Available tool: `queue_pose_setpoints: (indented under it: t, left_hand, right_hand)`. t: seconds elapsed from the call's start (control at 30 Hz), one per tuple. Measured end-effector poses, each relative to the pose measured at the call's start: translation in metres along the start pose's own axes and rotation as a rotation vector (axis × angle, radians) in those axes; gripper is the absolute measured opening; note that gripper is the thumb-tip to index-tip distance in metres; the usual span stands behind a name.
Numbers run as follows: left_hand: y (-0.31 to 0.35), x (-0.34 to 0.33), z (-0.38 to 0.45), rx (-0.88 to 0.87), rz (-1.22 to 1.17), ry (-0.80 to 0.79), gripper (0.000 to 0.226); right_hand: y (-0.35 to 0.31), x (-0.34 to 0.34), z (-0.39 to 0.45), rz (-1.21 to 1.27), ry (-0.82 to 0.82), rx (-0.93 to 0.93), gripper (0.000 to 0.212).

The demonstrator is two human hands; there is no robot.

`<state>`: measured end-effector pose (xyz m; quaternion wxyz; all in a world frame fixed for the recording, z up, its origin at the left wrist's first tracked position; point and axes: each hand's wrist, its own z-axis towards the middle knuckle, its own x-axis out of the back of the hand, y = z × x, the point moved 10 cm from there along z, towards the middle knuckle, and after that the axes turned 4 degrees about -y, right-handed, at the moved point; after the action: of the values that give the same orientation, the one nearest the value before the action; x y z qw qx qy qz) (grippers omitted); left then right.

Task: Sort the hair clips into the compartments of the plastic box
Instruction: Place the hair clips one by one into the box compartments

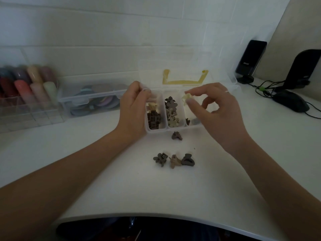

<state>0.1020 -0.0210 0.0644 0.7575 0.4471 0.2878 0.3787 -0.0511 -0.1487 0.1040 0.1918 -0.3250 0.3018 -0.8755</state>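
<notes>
A clear plastic box with three compartments and an open lid with a yellow handle stands mid-table. Brown and cream square clips fill the left compartment, flower clips the middle one, a few dark clips the right one. My left hand grips the box's left wall. My right hand pinches a cream hair clip between thumb and forefinger above the right compartment. On the table lie a brown clip just in front of the box and three more nearer me: grey flower, tan, dark rounded.
At the left stand a clear organiser with coloured rolls and a clear lidded case of round pads. A black speaker, a black mouse and cables lie at the right. The table's curved front edge is close to me.
</notes>
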Motion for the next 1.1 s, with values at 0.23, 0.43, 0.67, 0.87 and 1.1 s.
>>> queue_pose_setpoints:
  t: [0.23, 0.43, 0.67, 0.87, 1.1]
  left_hand:
    - [0.0, 0.0, 0.001, -0.023, 0.051, 0.005, 0.014]
    - [-0.002, -0.005, 0.002, -0.031, 0.024, 0.003, 0.012]
    - [-0.005, -0.006, 0.005, -0.059, 0.106, -0.006, 0.027]
    - [0.001, -0.007, 0.003, -0.092, 0.198, -0.01, 0.033]
    - [-0.017, -0.005, 0.003, 0.056, 0.118, -0.015, 0.015]
  right_hand:
    - [-0.01, -0.028, 0.005, -0.381, 0.029, 0.116, 0.019]
    - [-0.011, -0.021, 0.007, -0.361, 0.071, 0.115, 0.013]
    - [-0.018, -0.023, 0.006, -0.383, 0.103, 0.177, 0.017]
    - [-0.022, -0.038, 0.006, -0.389, -0.058, 0.275, 0.017]
    - [-0.012, -0.014, 0.009, -0.215, 0.057, 0.179, 0.009]
